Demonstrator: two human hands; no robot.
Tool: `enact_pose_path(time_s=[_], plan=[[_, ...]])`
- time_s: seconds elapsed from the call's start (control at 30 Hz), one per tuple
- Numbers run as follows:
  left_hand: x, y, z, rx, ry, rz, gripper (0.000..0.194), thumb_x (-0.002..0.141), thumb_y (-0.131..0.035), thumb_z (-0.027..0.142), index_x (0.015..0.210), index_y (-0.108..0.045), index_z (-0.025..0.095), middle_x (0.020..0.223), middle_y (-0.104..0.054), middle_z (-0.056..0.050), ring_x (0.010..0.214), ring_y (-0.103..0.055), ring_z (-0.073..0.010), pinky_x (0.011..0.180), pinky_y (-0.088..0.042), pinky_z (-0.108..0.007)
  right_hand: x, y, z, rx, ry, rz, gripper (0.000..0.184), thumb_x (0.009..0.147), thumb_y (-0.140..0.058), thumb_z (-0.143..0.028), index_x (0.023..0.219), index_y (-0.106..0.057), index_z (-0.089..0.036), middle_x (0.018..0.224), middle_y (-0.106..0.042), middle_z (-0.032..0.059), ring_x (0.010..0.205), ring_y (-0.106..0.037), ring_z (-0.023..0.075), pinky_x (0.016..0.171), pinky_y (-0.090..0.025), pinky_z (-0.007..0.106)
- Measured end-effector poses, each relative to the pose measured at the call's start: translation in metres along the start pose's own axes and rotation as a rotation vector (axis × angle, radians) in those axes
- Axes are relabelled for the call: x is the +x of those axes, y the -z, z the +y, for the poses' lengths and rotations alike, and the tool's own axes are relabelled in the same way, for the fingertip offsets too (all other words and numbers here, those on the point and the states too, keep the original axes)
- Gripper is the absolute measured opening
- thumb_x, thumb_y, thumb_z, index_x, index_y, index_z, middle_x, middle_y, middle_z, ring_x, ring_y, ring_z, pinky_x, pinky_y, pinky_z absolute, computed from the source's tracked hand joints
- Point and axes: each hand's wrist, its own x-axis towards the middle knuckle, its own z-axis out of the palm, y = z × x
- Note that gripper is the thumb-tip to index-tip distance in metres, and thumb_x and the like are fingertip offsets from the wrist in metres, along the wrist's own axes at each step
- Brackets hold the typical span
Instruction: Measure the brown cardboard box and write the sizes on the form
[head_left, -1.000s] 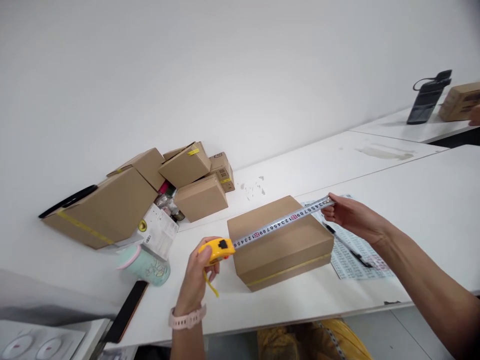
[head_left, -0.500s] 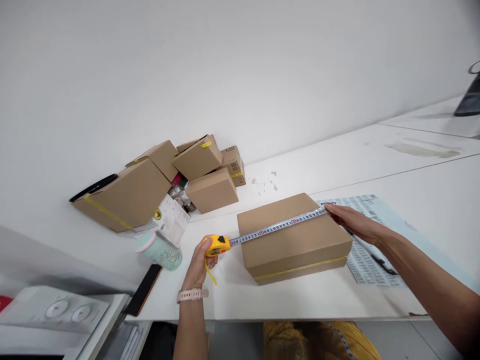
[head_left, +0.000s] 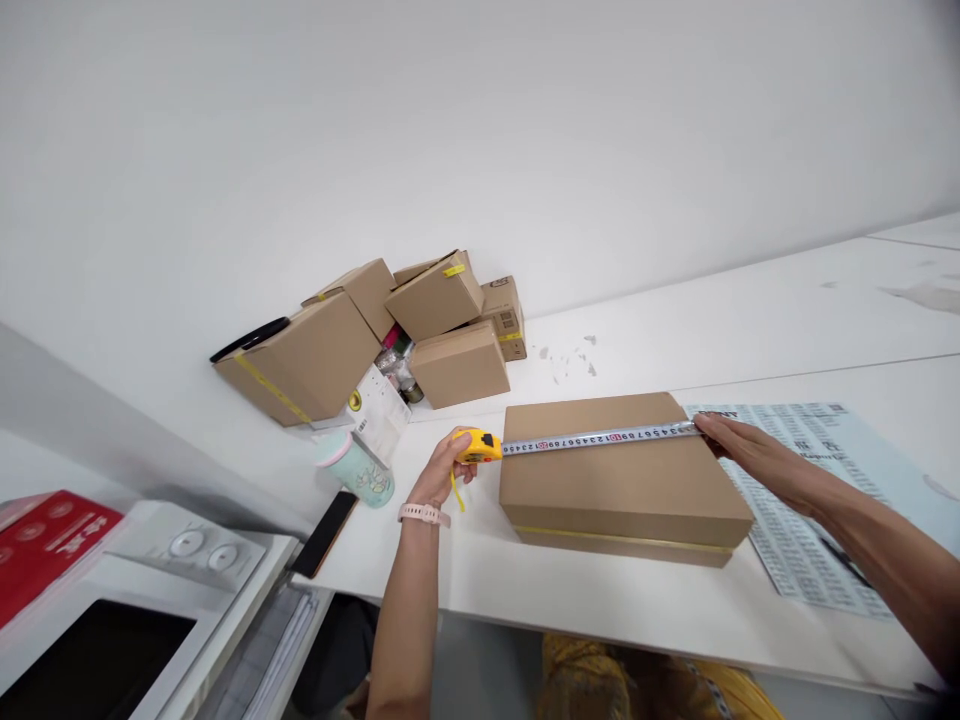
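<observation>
A flat brown cardboard box [head_left: 626, 490] with a yellow tape band lies on the white table [head_left: 570, 590]. My left hand [head_left: 442, 470] grips the yellow tape measure case [head_left: 480, 446] at the box's left edge. The steel tape blade [head_left: 600, 438] runs across the box's top to its right edge. There my right hand [head_left: 742, 450] pinches the blade's end against the box corner. A pink watch sits on my left wrist.
A pile of several cardboard boxes [head_left: 375, 330] stands against the wall at the back left, with a pale green cup [head_left: 356, 468] and a black phone [head_left: 324, 533] nearby. A printed sheet [head_left: 817, 490] with a pen lies right of the box. A white appliance [head_left: 135, 610] sits lower left.
The tape went from slanting above the box to lying flat along its top, both hands lowered to the box's edges. The view swung left, bringing the white appliance into sight.
</observation>
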Motion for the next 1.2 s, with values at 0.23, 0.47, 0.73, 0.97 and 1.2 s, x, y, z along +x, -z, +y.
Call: enact_pose_path(time_s=[0.23, 0.47, 0.73, 0.97, 1.2], plan=[[0.02, 0.0, 0.0, -0.127, 0.033, -0.022, 0.058, 0.073, -0.081, 0.056, 0.111, -0.059, 0.017, 0.103, -0.075, -0.009, 0.085, -0.075, -0.0278, 0.075, -0.062, -0.042, -0.012, -0.003, -0.002, 0.062, -0.087, -0.024, 0.043, 0.092, -0.052, -0.066, 0.084, -0.063, -0.025, 0.108, -0.069, 0.0073, 0.106, -0.065, 0.0274, 0.093, -0.052, 0.034], [0.025, 0.009, -0.002, -0.198, 0.099, -0.085, 0.059, 0.078, -0.079, 0.051, 0.12, -0.053, 0.019, 0.096, -0.077, -0.009, 0.079, -0.077, -0.0289, 0.072, -0.061, -0.04, -0.014, -0.009, -0.002, -0.098, -0.043, 0.017, 0.052, 0.089, -0.045, -0.073, 0.076, -0.057, -0.025, 0.084, -0.064, 0.0035, 0.09, -0.063, 0.0252, 0.085, -0.054, 0.039], [0.029, 0.013, -0.006, -0.223, 0.136, -0.121, 0.064, 0.08, -0.074, 0.049, 0.13, -0.052, 0.016, 0.1, -0.077, -0.013, 0.081, -0.078, -0.0335, 0.077, -0.062, -0.049, -0.007, -0.014, 0.011, -0.056, -0.051, 0.175, 0.046, 0.087, -0.054, -0.067, 0.111, -0.065, -0.029, 0.109, -0.072, 0.0036, 0.093, -0.065, 0.0235, 0.074, -0.052, 0.033], [0.032, 0.026, -0.016, -0.267, 0.152, -0.117, 0.067, 0.084, -0.069, 0.048, 0.139, -0.047, 0.016, 0.101, -0.078, -0.014, 0.08, -0.078, -0.0339, 0.077, -0.062, -0.05, -0.003, -0.017, 0.01, -0.085, -0.023, 0.16, 0.046, 0.085, -0.056, -0.061, 0.119, -0.073, -0.035, 0.121, -0.071, 0.0016, 0.098, -0.064, 0.0238, 0.071, -0.054, 0.03], [0.034, 0.031, -0.02, -0.306, 0.152, -0.107, 0.063, 0.086, -0.067, 0.046, 0.139, -0.049, 0.016, 0.1, -0.078, -0.013, 0.083, -0.078, -0.0337, 0.077, -0.062, -0.05, -0.001, -0.014, 0.014, -0.064, -0.055, 0.124, 0.046, 0.086, -0.057, -0.058, 0.124, -0.073, -0.037, 0.13, -0.069, 0.0, 0.109, -0.063, 0.0244, 0.069, -0.056, 0.026]])
